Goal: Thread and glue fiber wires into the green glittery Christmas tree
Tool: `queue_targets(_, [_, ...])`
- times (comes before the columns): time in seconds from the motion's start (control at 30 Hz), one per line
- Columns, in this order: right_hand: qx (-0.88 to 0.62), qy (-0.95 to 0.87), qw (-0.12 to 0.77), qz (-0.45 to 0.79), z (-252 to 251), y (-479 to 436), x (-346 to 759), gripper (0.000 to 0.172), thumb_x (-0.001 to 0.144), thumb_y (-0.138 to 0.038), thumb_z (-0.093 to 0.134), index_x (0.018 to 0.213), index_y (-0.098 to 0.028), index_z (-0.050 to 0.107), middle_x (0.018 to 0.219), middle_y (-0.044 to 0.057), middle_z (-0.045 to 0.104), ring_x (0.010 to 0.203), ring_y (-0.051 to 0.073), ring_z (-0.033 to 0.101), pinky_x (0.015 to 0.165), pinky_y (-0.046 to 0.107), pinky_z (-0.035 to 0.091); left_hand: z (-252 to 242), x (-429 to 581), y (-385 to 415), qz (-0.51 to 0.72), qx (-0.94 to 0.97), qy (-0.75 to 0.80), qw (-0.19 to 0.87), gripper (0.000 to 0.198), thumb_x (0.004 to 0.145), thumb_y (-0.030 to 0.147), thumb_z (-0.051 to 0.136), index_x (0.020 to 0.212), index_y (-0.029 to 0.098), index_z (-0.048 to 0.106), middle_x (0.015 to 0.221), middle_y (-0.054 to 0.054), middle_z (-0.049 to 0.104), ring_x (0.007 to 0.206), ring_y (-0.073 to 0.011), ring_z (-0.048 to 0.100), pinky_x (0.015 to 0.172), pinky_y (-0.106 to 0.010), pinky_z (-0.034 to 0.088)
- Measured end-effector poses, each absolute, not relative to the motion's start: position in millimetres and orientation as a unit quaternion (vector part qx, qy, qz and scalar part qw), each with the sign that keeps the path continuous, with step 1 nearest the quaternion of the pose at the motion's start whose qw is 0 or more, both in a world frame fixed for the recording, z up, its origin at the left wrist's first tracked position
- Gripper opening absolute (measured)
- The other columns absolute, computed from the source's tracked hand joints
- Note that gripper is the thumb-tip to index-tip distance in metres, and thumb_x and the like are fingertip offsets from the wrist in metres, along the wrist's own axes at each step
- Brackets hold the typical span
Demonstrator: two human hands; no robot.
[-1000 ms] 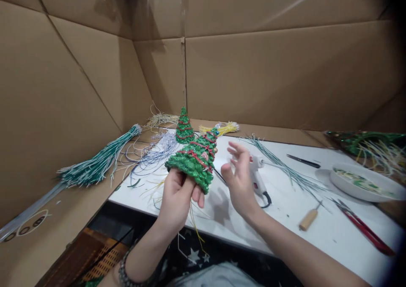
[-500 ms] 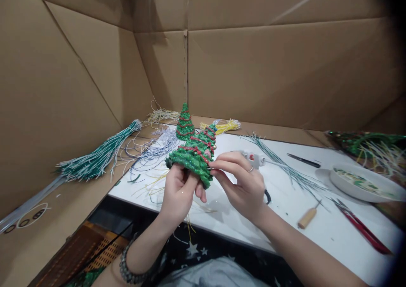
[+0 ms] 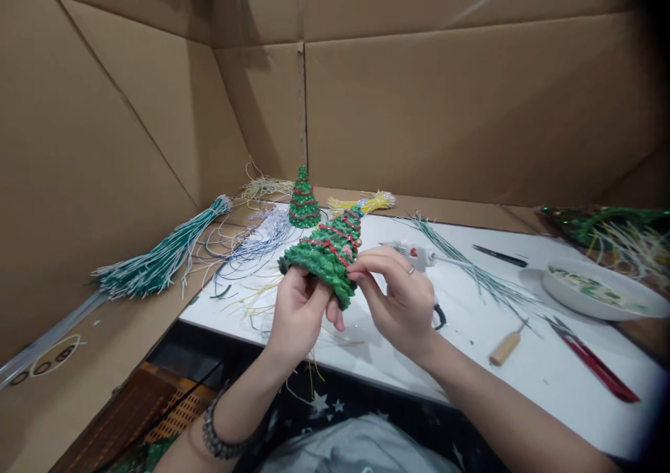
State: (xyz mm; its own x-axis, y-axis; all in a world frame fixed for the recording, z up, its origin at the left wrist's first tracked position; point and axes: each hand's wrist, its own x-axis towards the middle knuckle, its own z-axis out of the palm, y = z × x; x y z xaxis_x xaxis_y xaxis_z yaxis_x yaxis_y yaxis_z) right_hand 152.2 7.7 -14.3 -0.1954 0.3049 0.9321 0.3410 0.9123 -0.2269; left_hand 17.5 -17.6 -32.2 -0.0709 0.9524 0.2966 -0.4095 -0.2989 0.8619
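Note:
A green glittery tree (image 3: pixel 319 253) with red garlands and small beads is tilted, its top pointing up and to the right. My left hand (image 3: pixel 301 309) holds it from below, fingers inside its hollow base. My right hand (image 3: pixel 395 291) pinches at the tree's lower right edge, thumb and forefinger together. Whatever lies between those fingertips is too small to make out. Behind, a second green tree (image 3: pixel 303 201) with red garlands stands upright on the white board (image 3: pixel 387 368).
Green wires (image 3: pixel 162 253) lie left, yellow ones (image 3: pixel 366 203) at the back. A glue gun (image 3: pixel 416 253), more wires (image 3: pixel 471 271), a black tool (image 3: pixel 500 255), a white bowl (image 3: pixel 638 305), a wooden-handled awl (image 3: pixel 505 349) and red-handled scissors (image 3: pixel 597 368) are at the right. Cardboard walls enclose the board.
The view has shifted slightly. The held tree and both hands have moved a little to the right relative to the standing tree. My right hand still pinches at the tree's edge.

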Motion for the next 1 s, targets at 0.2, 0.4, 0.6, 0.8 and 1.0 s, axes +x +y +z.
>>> queue_targets(0.2, [-0.232,-0.768,0.597,-0.023,-18.0,6.8,150.1,0.015,0.089,-0.007,0.056,0.089,-0.022,0.058,0.080,0.002,0.067,0.076,0.015,0.065,0.067,0.028,0.054,-31.2,19.4,-18.4,0.672,0.463,0.322,0.480,0.020,0.082,0.030,0.070,0.080,0.018,0.054,0.046,0.010,0.051,0.034,-0.0077,0.049,0.036,-0.020,0.047])
queue_targets(0.4, [-0.236,-0.746,0.622,-0.018,-19.4,7.1,148.5,0.015,0.087,-0.008,0.060,0.092,-0.022,0.063,0.083,0.003,0.070,0.077,0.014,0.066,0.069,0.028,0.055,-29.3,19.9,-20.2,0.676,0.465,0.320,0.474,0.019,0.083,0.031,0.069,0.084,0.018,0.055,0.044,0.009,0.053,0.036,-0.0094,0.054,0.041,-0.022,0.050])
queue_targets(0.6, [-0.270,-0.717,0.641,0.048,-14.6,4.6,146.4,0.010,0.085,-0.012,0.064,0.083,-0.022,0.063,0.077,0.000,0.069,0.071,0.014,0.065,0.064,0.027,0.053,-30.5,21.3,-20.0,0.680,0.466,0.332,0.458,0.020,0.083,0.032,0.069,0.084,0.019,0.055,0.045,0.009,0.053,0.036,-0.0101,0.053,0.041,-0.024,0.052])
queue_targets(0.8, [-0.252,-0.744,0.614,-0.075,-18.0,7.0,148.8,0.018,0.084,-0.006,0.062,0.090,-0.023,0.060,0.080,0.001,0.070,0.075,0.014,0.066,0.070,0.029,0.050,-31.0,26.5,-23.5,0.702,0.442,0.348,0.437,0.021,0.080,0.030,0.071,0.076,0.020,0.054,0.043,0.010,0.048,0.033,-0.0092,0.048,0.036,-0.023,0.046])
queue_targets(1.0, [-0.209,-0.737,0.538,-0.351,-17.3,2.0,162.5,0.022,0.084,-0.007,0.059,0.091,-0.027,0.063,0.081,-0.005,0.073,0.076,0.015,0.071,0.086,0.041,0.035,-34.0,30.8,-31.7,0.712,0.459,0.366,0.384,0.031,0.072,0.024,0.076,0.053,0.019,0.053,0.039,0.007,0.045,0.032,-0.0090,0.046,0.035,-0.023,0.043])
